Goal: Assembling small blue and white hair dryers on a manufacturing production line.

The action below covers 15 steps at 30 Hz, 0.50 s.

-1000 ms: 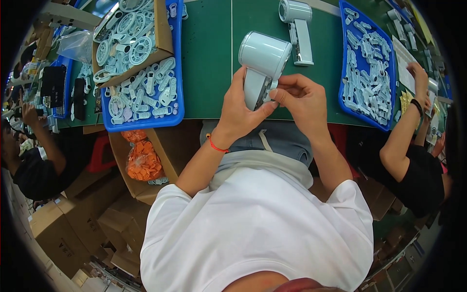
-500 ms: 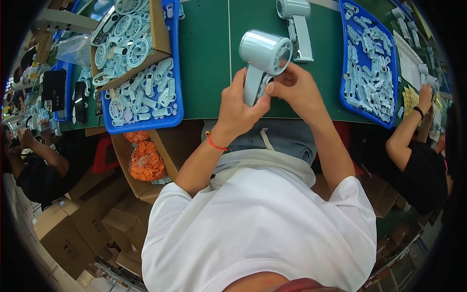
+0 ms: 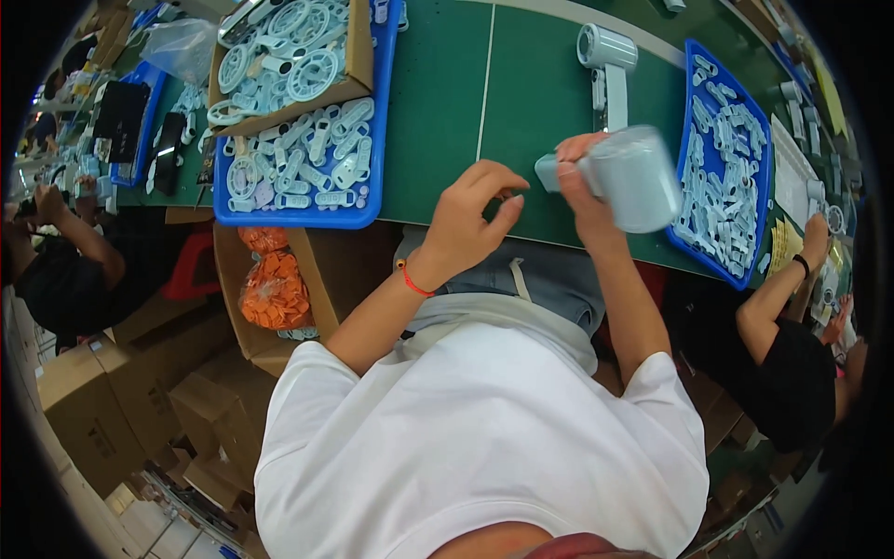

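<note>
My right hand [image 3: 589, 191] is wrapped round the handle of a pale blue-grey handheld fan [image 3: 641, 182], whose wide cylindrical head points to the right and is smeared by motion. Nothing is in my left hand [image 3: 473, 216]; its fingers are curved, with the thumb apart from the index finger, near the front edge of the table. Beyond my right hand a second handheld fan [image 3: 610, 54] lies on the green table [image 3: 433, 112], its round head at the far end.
At left, a blue tray [image 3: 372, 207] of small pale blue parts carries a cardboard box [image 3: 358, 51] of rings and other parts. Another blue tray [image 3: 712, 265] of small parts lies at right. Co-workers sit on both sides. Below the table, a carton holds bagged orange pieces [image 3: 276, 296].
My left hand has let go of the fan. The right hand now has it by the handle and has swung it to the right, tipping its head over. The whole view has shifted slightly.
</note>
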### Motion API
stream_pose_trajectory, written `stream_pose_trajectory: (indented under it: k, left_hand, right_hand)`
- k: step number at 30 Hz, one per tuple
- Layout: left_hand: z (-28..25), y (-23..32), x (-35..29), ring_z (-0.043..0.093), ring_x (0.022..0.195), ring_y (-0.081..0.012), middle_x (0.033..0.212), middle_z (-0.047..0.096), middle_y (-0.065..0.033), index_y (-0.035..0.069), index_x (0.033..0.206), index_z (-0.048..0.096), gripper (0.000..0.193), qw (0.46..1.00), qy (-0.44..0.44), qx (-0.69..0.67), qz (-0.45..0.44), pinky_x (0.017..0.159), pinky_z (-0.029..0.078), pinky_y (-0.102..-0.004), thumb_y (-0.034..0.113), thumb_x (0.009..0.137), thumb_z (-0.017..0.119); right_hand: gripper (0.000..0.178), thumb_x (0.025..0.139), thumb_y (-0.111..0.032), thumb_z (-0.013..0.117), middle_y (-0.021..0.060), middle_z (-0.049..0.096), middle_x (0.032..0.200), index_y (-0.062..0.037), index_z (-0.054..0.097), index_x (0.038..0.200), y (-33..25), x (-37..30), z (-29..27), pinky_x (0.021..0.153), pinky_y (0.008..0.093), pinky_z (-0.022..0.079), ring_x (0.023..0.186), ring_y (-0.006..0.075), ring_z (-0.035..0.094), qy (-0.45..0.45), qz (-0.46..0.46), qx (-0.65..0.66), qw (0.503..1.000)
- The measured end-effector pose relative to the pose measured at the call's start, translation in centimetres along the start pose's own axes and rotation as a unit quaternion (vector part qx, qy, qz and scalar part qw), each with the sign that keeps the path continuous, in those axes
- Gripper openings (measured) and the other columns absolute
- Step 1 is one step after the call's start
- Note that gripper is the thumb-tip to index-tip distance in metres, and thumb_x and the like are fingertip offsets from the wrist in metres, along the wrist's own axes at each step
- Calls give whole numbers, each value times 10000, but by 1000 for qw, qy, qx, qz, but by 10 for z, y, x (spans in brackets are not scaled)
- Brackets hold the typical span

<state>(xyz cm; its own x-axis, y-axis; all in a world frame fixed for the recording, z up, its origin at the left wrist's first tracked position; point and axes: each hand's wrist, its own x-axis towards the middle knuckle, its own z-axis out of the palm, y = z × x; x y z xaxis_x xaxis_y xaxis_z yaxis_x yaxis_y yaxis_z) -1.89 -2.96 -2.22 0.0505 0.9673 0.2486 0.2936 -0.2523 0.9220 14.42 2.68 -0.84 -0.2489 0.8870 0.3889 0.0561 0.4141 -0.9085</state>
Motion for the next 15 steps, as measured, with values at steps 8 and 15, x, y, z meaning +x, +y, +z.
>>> stream_pose_trajectory:
  k: [8, 15]
  left_hand:
    - [31, 26, -23, 537, 583, -180, 657, 556, -21, 77, 763, 637, 125, 945, -31, 37, 325, 530, 420, -284, 26, 650, 644]
    - [3, 51, 3, 504, 1004, -266, 1085, 553, -77, 64, 1030, 600, 388, 894, 29, 385, 229, 857, 377, -443, 263, 706, 676]
  right_hand:
    - [183, 785, -32, 648, 23, 560, 865, -46, 563, 947, 20, 2, 3, 699, 233, 450, 775, 99, 533, -29, 73, -81, 994]
    - [654, 621, -44, 715, 104, 534, 1131, -67, 469, 1226, -23, -5, -4, 932, 384, 360, 1041, 277, 499, -217, -66, -378, 898]
